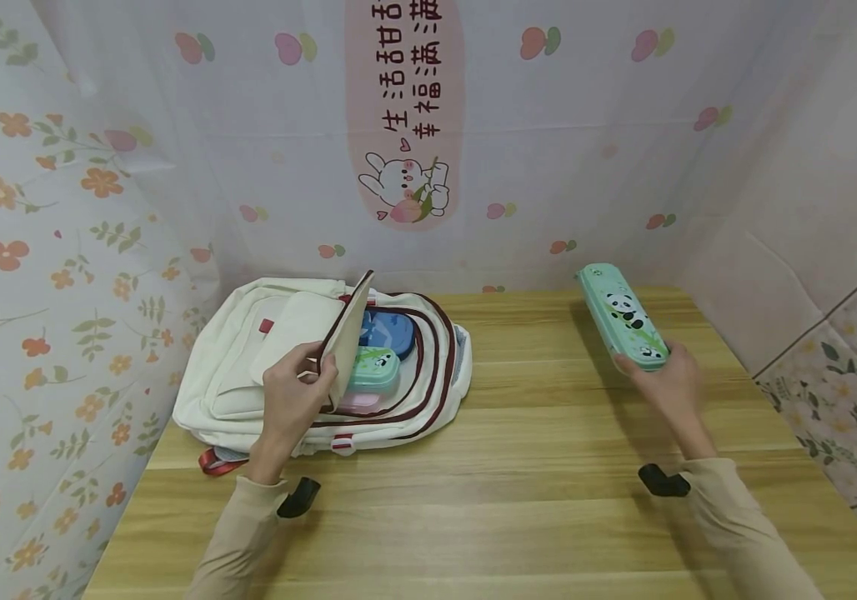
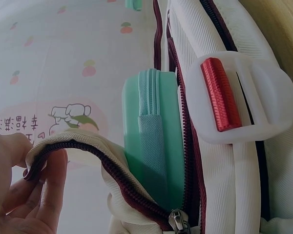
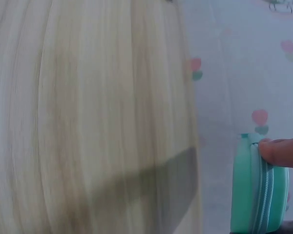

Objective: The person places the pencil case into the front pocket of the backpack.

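Observation:
A cream backpack (image 1: 233,371) with dark red trim lies on the left of the table. My left hand (image 1: 289,404) pinches the edge of its unzipped flap (image 1: 344,337) and holds it up. Inside the opening sit a green panda case (image 1: 376,371), a blue case (image 1: 389,332) and something pink (image 1: 361,401). In the left wrist view, the green case (image 2: 158,141) stands between the flap and the zipped edge. Over the table's right side, my right hand (image 1: 670,387) grips the near end of a mint-green panda pencil case (image 1: 622,312), whose zipper shows in the right wrist view.
The wooden table (image 1: 533,483) runs between the backpack and my right hand. A patterned curtain (image 1: 271,125) hangs behind and on the left; a tiled wall (image 1: 841,367) stands on the right. A white buckle (image 2: 268,100) with a red strap is on the backpack's side.

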The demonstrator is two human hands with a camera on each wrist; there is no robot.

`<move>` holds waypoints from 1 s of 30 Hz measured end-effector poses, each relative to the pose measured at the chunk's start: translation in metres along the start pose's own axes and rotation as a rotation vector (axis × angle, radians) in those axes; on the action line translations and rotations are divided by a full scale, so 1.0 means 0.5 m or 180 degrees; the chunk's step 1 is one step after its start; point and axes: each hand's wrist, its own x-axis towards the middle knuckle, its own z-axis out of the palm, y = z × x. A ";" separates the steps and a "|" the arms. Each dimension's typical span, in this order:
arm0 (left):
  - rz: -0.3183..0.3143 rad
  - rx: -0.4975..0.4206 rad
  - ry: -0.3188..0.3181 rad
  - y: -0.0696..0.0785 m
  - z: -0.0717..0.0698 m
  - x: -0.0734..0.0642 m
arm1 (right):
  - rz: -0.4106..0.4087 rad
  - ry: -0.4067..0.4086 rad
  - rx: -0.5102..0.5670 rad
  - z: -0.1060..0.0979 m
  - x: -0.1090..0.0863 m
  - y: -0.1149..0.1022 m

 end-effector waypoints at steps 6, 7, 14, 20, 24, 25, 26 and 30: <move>-0.0038 -0.0032 -0.0003 0.003 -0.002 -0.001 | -0.0177 -0.0113 -0.0026 0.011 -0.015 -0.038; -0.0043 -0.0040 -0.0009 0.004 -0.002 -0.001 | -0.0195 -0.0141 -0.0036 0.012 -0.018 -0.045; -0.0057 -0.0041 -0.0005 0.000 -0.002 -0.001 | -0.0420 -0.0285 -0.0036 0.028 -0.034 -0.090; -0.0029 0.0016 -0.0006 0.001 -0.002 -0.001 | -0.0595 -0.0517 0.0013 0.050 -0.040 -0.126; -0.0022 0.0029 0.0006 0.002 -0.003 -0.001 | -0.0750 -0.0633 0.0024 0.068 -0.044 -0.150; -0.0014 0.0033 0.0012 0.002 -0.003 -0.001 | -0.0786 -0.0657 0.0038 0.073 -0.046 -0.155; -0.0011 0.0040 0.0015 0.002 -0.003 -0.001 | -0.0827 -0.0671 0.0046 0.077 -0.048 -0.161; -0.0011 0.0053 0.0008 0.003 -0.004 -0.001 | -0.1001 -0.0699 0.0129 0.094 -0.054 -0.180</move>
